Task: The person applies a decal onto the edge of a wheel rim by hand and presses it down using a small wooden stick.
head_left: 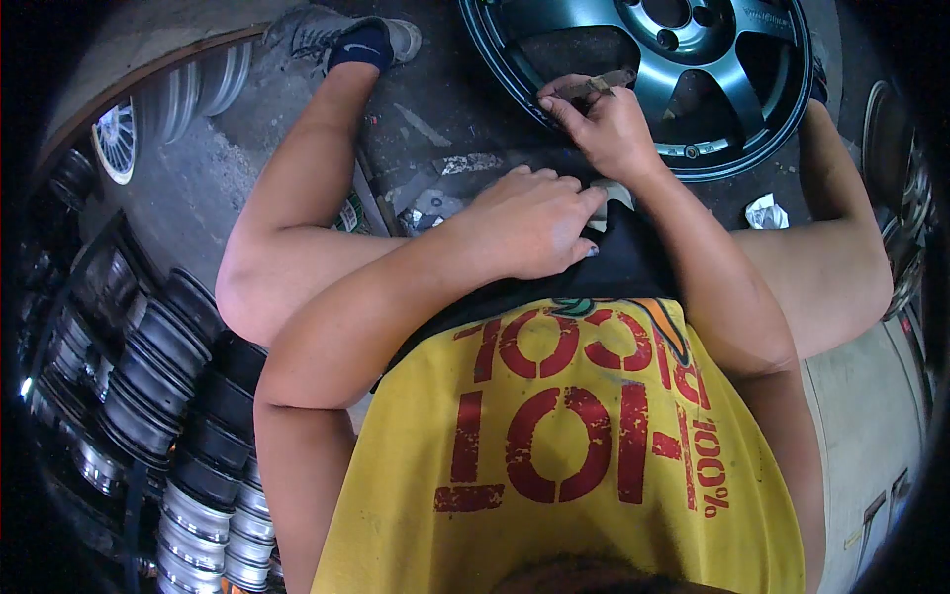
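My right hand point(612, 127) pinches a small, folded brownish piece point(586, 90) between thumb and fingers, over the near left part of a dark teal wheel rim point(683, 99). The piece's exact material cannot be made out. Below it, my left hand point(534, 223) is palm down over the dark shorts point(633, 252), its fingers curled and their tips partly hidden. Something pale point(616, 192) shows beside its index finger and thumb; what it is cannot be made out. The rim lies between my spread legs, cut off by the top of the view.
Stacked wheels point(163, 366) stand on the left, with a silver multi-spoke wheel point(116, 141) farther up. Crumpled white paper point(766, 212) lies by my right thigh. Plastic scraps point(431, 206) lie on the floor near my left leg. More rims point(884, 148) are at the right edge.
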Motion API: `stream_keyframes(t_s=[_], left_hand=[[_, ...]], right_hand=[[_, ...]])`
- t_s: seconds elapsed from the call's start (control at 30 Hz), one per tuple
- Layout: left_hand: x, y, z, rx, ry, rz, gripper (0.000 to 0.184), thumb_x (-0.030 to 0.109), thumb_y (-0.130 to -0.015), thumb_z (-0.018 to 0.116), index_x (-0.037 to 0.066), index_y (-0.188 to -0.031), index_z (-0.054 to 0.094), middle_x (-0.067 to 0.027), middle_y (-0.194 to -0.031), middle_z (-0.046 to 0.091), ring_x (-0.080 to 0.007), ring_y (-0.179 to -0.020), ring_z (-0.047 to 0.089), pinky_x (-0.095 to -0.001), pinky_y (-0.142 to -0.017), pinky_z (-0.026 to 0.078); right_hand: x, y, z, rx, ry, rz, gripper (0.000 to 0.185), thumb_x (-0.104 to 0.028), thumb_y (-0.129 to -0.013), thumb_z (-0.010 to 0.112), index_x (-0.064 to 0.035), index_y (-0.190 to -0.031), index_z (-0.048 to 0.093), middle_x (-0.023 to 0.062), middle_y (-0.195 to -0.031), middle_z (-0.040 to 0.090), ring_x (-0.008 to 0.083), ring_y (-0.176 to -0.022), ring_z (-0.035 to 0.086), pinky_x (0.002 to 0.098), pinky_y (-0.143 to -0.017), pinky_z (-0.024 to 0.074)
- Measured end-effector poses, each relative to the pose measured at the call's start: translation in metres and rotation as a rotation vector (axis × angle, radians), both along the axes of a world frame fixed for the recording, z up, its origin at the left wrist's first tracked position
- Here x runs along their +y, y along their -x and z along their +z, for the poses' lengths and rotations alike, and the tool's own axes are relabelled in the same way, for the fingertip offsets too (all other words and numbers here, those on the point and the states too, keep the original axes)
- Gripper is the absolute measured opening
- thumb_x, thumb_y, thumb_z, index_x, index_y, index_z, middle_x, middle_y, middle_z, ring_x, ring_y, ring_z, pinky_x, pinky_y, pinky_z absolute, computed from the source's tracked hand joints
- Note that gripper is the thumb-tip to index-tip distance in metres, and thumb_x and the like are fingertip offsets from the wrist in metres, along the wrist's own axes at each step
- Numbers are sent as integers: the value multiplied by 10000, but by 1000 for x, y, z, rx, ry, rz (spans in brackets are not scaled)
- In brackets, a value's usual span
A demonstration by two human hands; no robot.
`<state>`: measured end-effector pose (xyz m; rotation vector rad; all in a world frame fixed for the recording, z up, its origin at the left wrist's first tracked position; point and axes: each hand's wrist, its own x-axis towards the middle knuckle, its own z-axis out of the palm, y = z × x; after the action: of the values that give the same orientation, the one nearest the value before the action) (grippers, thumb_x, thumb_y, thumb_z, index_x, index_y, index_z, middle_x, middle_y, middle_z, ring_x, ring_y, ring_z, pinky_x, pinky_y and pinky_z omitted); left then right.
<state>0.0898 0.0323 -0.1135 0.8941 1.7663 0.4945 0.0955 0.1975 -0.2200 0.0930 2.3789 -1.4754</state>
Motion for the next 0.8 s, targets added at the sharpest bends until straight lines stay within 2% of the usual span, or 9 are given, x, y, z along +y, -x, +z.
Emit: stream_keyframes(t_s=[0.27, 0.37, 0.4, 0.47, 0.5, 0.57, 0.7, 0.77, 0.8], left_hand=[[-1, 1, 0, 12, -2, 1, 638, 315, -954, 721, 11, -1484, 541, -240, -1319, 677, -413, -1251, 638, -535, -1092, 480], [-3, 2, 1, 45, 43, 28, 689, 336, -953, 722, -22, -1500, 503, -253, -1302, 684, -416, -1239, 646, -541, -1073, 492], [-4, 2, 1, 128, 105, 78, 745, 351, -950, 726, -45, -1522, 458, -256, -1284, 692, -418, -1220, 658, -539, -1058, 503], [-8, 3, 1, 213, 166, 125, 804, 366, -946, 731, -68, -1544, 414, -259, -1266, 700, -420, -1200, 669, -537, -1043, 513], [-10, 6, -1, 265, 220, 176, 852, 379, -944, 732, -85, -1560, 370, -266, -1241, 707, -423, -1177, 680, -536, -1026, 523], [-18, 10, -14, 341, 286, 233, 952, 411, -940, 733, -113, -1595, 283, -279, -1202, 721, -425, -1124, 706, -538, -992, 542], [-14, 13, -19, 279, 398, 162, 970, 396, -946, 721, -142, -1598, 245, -286, -1195, 726, -437, -1082, 717, -521, -969, 558], [-15, 3, -28, 59, 223, 124, 983, 384, -948, 711, -173, -1592, 220, -303, -1179, 725, -454, -1039, 724, -488, -955, 570], [-14, 3, -27, 63, 224, 121, 983, 384, -948, 711, -173, -1592, 220, -303, -1179, 725, -454, -1039, 724, -488, -955, 570]], right_hand=[[1, 0, 4, 2, -13, -9, 200, -205, -1007, 730, -33, -1096, 780, 110, -954, 806, 171, -841, 739, 336, -788, 566], [4, 3, -2, -42, 35, -132, 218, -206, -1017, 726, -15, -1116, 761, 95, -961, 796, 157, -862, 736, 323, -797, 575], [4, 4, -4, -41, 36, -134, 218, -206, -1017, 726, -15, -1116, 761, 95, -961, 796, 157, -862, 736, 323, -797, 575], [5, 7, -8, -211, 375, -360, 248, -241, -1011, 710, -12, -1091, 763, 101, -921, 798, 188, -824, 754, 324, -776, 584], [5, 8, -8, -222, 425, -377, 250, -222, -1016, 713, 7, -1114, 739, 79, -924, 787, 137, -854, 741, 291, -773, 585], [4, 5, -8, -217, 444, -376, 242, -212, -1018, 710, 1, -1132, 729, 83, -932, 786, 146, -854, 742, 293, -771, 586], [3, 8, 3, -221, 492, -407, 226, -189, -1025, 700, -9, -1162, 701, 87, -945, 777, 157, -846, 737, 297, -761, 588], [3, 10, 4, -207, 496, -425, 221, -187, -1027, 697, -7, -1157, 700, 90, -941, 773, 156, -842, 734, 298, -757, 587], [3, 11, 5, -195, 497, -441, 217, -185, -1029, 695, -6, -1151, 698, 92, -938, 769, 156, -838, 732, 298, -753, 587]])
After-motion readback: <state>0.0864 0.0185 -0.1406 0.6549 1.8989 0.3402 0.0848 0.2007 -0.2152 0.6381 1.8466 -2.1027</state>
